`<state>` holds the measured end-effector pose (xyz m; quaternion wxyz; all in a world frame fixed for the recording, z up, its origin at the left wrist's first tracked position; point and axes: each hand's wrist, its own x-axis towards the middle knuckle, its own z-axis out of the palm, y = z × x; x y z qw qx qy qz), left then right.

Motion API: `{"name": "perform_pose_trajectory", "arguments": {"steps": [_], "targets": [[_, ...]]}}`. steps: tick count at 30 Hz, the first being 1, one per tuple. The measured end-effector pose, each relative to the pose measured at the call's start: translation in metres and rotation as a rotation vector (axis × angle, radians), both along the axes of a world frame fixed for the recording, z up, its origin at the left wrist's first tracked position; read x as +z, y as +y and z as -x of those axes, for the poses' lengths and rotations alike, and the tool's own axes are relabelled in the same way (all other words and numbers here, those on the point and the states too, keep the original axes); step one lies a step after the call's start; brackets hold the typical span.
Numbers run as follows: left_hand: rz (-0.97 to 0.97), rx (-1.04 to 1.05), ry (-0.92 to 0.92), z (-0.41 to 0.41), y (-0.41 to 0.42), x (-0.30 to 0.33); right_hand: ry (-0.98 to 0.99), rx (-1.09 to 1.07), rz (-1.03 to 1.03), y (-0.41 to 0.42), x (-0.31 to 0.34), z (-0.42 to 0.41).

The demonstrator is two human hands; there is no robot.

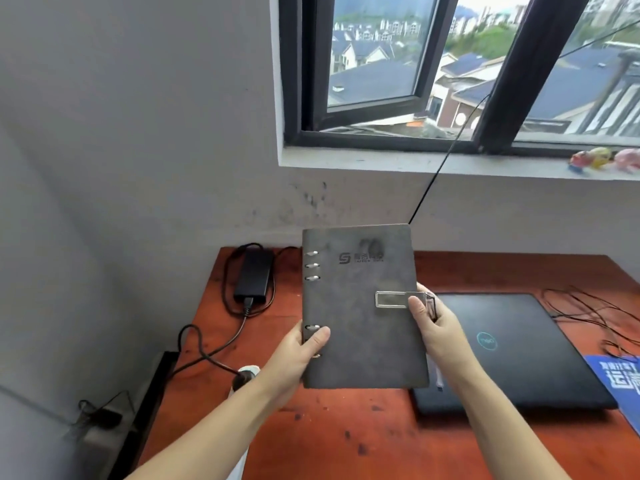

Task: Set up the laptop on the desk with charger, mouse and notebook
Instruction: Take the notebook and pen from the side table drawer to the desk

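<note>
I hold a grey ring-bound notebook (360,306) upright above the red-brown desk (346,438), its cover facing me and its metal clasp on the right edge. My left hand (294,358) grips its lower left edge by the rings. My right hand (436,327) grips its right edge just under the clasp. A closed black laptop (512,344) lies flat on the desk at the right, partly hidden behind the notebook. A black charger brick (252,277) with its coiled cable lies at the desk's back left corner. No mouse is in view.
A blue printed pad (620,386) overlaps the laptop's right side. Thin black wires (588,313) lie at the far right. The charger cable runs to a plug (244,375) at the desk's left edge. A window sill (450,164) with small toys (602,159) is above.
</note>
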<state>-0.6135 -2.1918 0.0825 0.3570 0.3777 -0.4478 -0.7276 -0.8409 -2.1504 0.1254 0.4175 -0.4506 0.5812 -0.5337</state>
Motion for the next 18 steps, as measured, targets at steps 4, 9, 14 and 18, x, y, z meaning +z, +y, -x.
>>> {"name": "perform_pose_trajectory", "arguments": {"steps": [4,9,14,18], "targets": [[-0.067,0.094,-0.13,-0.007,-0.001,-0.02,0.143,0.054,-0.14,-0.002,-0.021,0.001],[-0.099,0.198,-0.504,-0.013,0.006,-0.067,0.342,-0.038,-0.388,0.015,-0.085,-0.023],[-0.096,0.249,-0.801,-0.008,0.019,-0.104,0.462,-0.077,-0.54,0.029,-0.118,-0.034],[-0.017,0.244,-0.997,-0.003,0.021,-0.107,0.507,-0.105,-0.593,0.027,-0.124,-0.035]]}}
